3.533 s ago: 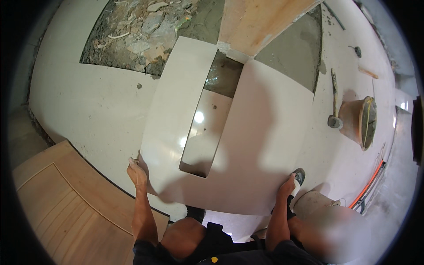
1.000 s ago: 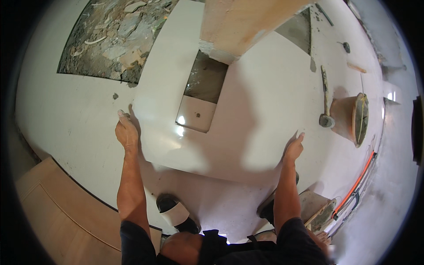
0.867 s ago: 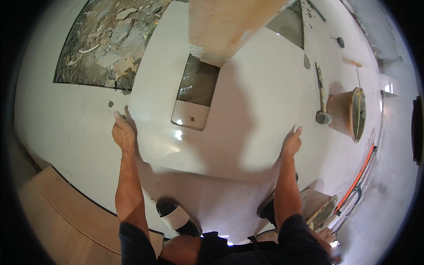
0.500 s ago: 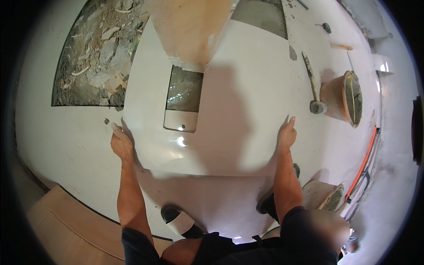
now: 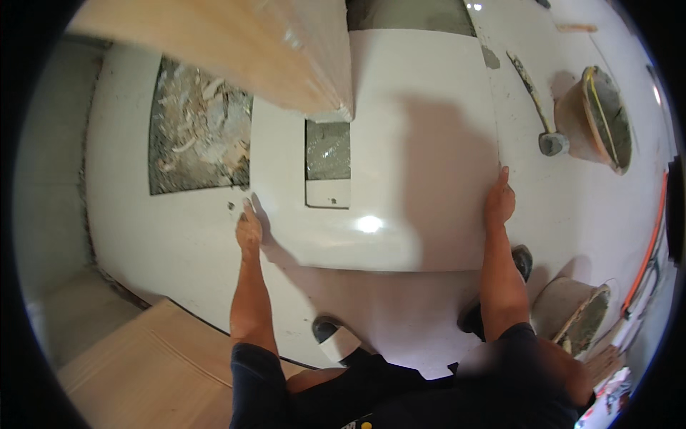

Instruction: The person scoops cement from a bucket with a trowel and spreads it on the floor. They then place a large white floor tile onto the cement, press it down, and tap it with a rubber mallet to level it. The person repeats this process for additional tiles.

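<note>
A large glossy off-white floor tile (image 5: 321, 239) lies in front of me, its near edge apparently raised above the floor. Through a rectangular cutout in it shows wet grey mortar (image 5: 328, 151); a pale strip crosses the cutout's near end. My left hand (image 5: 249, 227) is closed at the tile's left edge. Opposite it, my right hand (image 5: 500, 202) grips the right edge, one finger stretched forward. On both hands some fingers are hidden against the tile. A tan pillar (image 5: 286, 57) comes down at the cutout's far end.
Left of the tile is a rubble-filled pit (image 5: 200, 136). To the right lie a mallet (image 5: 552, 143), a mortar bucket (image 5: 582, 118) and an orange hose (image 5: 647, 250). Another bucket (image 5: 564, 304) stands near my right foot. A wooden panel (image 5: 150, 357) is at lower left.
The view has swung left, so the tile, pillar and buckets sit farther right in the picture. Both hands keep their places at the tile's edges. Any tile movement over the floor is unclear.
</note>
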Demonstrator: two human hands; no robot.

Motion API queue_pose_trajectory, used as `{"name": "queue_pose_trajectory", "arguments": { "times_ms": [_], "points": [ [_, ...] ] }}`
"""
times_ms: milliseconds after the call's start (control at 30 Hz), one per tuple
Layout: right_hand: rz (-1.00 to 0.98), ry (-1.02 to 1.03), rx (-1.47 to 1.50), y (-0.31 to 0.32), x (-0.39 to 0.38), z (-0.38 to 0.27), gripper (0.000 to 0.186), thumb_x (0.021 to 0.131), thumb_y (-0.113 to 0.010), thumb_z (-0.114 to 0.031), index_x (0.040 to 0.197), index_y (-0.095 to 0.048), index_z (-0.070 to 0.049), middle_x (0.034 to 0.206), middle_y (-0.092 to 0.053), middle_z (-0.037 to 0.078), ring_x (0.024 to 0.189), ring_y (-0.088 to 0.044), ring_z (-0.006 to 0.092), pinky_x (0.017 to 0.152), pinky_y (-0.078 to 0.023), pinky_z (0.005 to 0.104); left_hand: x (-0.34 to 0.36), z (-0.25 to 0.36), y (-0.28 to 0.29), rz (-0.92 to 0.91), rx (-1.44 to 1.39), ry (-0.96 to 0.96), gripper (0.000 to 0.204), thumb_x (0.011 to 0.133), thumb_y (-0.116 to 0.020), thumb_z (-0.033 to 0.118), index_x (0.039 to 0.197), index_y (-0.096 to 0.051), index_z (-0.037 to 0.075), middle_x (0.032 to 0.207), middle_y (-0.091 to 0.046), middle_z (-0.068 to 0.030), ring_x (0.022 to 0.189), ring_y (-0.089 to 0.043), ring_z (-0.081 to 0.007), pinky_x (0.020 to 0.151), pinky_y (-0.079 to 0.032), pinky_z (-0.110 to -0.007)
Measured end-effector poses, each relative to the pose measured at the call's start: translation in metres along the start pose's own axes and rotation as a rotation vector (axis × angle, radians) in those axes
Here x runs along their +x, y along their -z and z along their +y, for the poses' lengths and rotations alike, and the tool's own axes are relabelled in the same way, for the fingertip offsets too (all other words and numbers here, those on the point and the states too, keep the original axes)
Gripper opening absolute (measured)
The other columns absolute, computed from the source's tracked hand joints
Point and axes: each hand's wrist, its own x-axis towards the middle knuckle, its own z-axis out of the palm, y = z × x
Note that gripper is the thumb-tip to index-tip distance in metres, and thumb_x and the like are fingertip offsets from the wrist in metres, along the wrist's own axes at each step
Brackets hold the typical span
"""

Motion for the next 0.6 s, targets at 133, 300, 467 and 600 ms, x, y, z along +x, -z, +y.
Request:
{"name": "queue_pose_trajectory", "arguments": {
  "times_ms": [133,300,467,600],
  "points": [
    [-0.018,-0.017,-0.037,0.001,0.006,0.008,0.077,0.093,-0.026,-0.065,0.106,-0.069,-0.003,0.105,-0.066,0.022,0.104,-0.06,0.0399,0.091,-0.044,0.0454,0.018,0.002,0.001,-0.113,0.025,0.082,0.098,0.085,-0.027,0.076,0.123,-0.055,-0.009,0.125,-0.053,-0.0309,0.123,-0.046,-0.0425,0.105,-0.034,-0.043],
    [0.048,-0.017,0.0,-0.005,0.005,0.01,0.076,0.093,-0.027,-0.065,0.104,-0.07,-0.003,0.103,-0.066,0.023,0.103,-0.06,0.0385,0.089,-0.044,0.0451,0.05,-0.028,0.008,-0.316,0.143,0.164,0.105,0.08,-0.024,0.083,0.131,-0.05,-0.004,0.117,-0.061,-0.0252,0.114,-0.056,-0.0375,0.095,-0.043,-0.041],
    [0.041,0.009,0.004,-0.001,-0.002,0.0,0.076,0.09,-0.028,-0.067,0.098,-0.071,-0.005,0.098,-0.066,0.025,0.101,-0.06,0.0414,0.09,-0.043,0.0457,0.048,-0.038,0.012,-0.196,0.357,-0.628,0.074,0.095,-0.031,0.06,0.116,-0.06,-0.004,0.102,-0.065,-0.0233,0.093,-0.063,-0.0389,0.079,-0.048,-0.044],
    [0.043,-0.037,-0.105,0.001,-0.005,-0.009,0.078,0.088,-0.028,-0.07,0.104,-0.07,-0.006,0.1,-0.066,0.025,0.103,-0.058,0.0429,0.091,-0.043,0.0454,0.041,-0.016,0.015,-0.297,0.307,-0.381,0.075,0.096,-0.023,0.061,0.114,-0.065,0.001,0.113,-0.062,-0.0267,0.108,-0.058,-0.0429,0.093,-0.046,-0.044]
  ]
}}
